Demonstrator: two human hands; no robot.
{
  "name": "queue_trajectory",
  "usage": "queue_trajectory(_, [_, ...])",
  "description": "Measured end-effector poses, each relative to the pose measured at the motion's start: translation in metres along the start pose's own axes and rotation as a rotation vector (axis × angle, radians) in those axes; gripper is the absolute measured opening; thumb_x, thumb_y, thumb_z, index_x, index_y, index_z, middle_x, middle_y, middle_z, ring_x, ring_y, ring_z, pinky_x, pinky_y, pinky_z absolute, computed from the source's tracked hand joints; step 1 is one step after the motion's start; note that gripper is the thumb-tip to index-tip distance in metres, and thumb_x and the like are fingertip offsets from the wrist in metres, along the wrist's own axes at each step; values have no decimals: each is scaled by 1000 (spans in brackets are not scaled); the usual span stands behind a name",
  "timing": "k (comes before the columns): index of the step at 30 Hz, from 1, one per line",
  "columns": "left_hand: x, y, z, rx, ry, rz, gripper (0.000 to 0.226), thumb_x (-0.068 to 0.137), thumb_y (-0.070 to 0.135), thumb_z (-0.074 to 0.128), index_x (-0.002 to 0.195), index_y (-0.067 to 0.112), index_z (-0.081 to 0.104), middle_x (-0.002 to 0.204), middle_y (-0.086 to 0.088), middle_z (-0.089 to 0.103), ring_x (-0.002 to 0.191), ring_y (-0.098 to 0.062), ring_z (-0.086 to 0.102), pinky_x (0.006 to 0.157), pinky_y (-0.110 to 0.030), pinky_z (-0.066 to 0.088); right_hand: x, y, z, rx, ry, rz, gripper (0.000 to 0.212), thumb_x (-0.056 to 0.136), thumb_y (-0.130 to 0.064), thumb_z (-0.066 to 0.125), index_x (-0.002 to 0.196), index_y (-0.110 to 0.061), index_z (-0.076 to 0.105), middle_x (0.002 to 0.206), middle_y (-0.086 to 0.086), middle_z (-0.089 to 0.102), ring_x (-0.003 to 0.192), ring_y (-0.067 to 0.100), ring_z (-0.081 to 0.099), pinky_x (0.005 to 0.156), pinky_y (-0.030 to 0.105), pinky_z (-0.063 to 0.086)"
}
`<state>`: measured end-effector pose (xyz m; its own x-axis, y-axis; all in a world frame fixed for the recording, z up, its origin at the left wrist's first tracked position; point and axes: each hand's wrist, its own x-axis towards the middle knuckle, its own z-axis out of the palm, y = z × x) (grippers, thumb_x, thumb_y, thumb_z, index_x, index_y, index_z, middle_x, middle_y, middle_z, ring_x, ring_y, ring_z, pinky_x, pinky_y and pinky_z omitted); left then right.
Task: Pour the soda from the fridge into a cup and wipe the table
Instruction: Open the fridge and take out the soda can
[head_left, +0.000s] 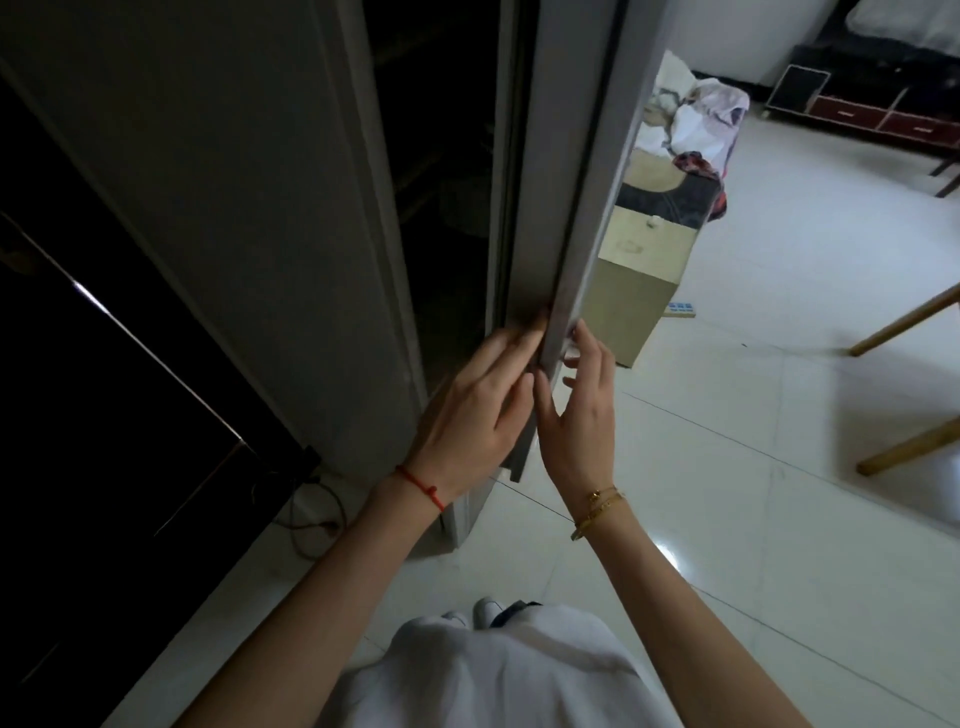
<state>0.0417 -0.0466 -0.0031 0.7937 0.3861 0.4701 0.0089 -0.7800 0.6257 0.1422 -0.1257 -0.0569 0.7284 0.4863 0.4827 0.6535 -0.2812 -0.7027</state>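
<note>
Glossy white tiled floor (727, 519). A beige cabinet (631, 291) stands against the wall, heaped with crumpled clothes (696, 117). Beyond, a low black and red TV stand (862, 106). Wooden table legs (904, 322) at right

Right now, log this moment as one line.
stage: opening fridge | left hand: fingers on fridge door edge | right hand: open beside door edge | door: ajar | soda: not seen

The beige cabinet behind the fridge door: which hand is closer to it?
Right. The right hand is on the door edge's outer side, towards the cabinet; the left hand is on the fridge side.
</note>
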Motion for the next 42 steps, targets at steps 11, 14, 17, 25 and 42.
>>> queue_trajectory(11, [37,24,30,42,38,254,39,98,14,51,137,9,53,133,-9,55,127,-19,47,103,-35,47,5,36,-59,-115,166,49,56,97,-28,50,148,-13,33,140,6,45,125,19,49,97,38,51])
queue_trajectory(14, [49,26,34,50,145,286,41,94,10,54,135,8,54,134,-12,52,128,-21,44,107,-32,43,8,44,-77,-141,205,63,59,96,-33,47,149,-13,31,142,7,45,126,21,47,98,40,50])
queue_trajectory(17, [62,30,35,84,239,278,44,92,8,57,135,6,52,138,-16,49,133,-14,33,112,-20,31,12,54,-95,-160,231,63,61,96,-38,45,150,-13,29,143,6,45,128,22,45,101,39,48])
queue_trajectory(25, [89,43,75,176,199,138,60,93,8,56,148,11,34,158,-9,26,146,-12,9,120,-41,21,32,98,-140,-223,234,49,60,96,-36,48,149,-14,31,147,2,44,128,19,43,104,23,38])
queue_trajectory(42, [149,123,205,288,328,98,68,87,0,55,150,6,31,156,-11,30,147,-23,23,113,-54,33,120,227,-258,-236,31,-115,59,94,-19,58,147,-9,36,143,8,48,128,24,45,108,31,38])
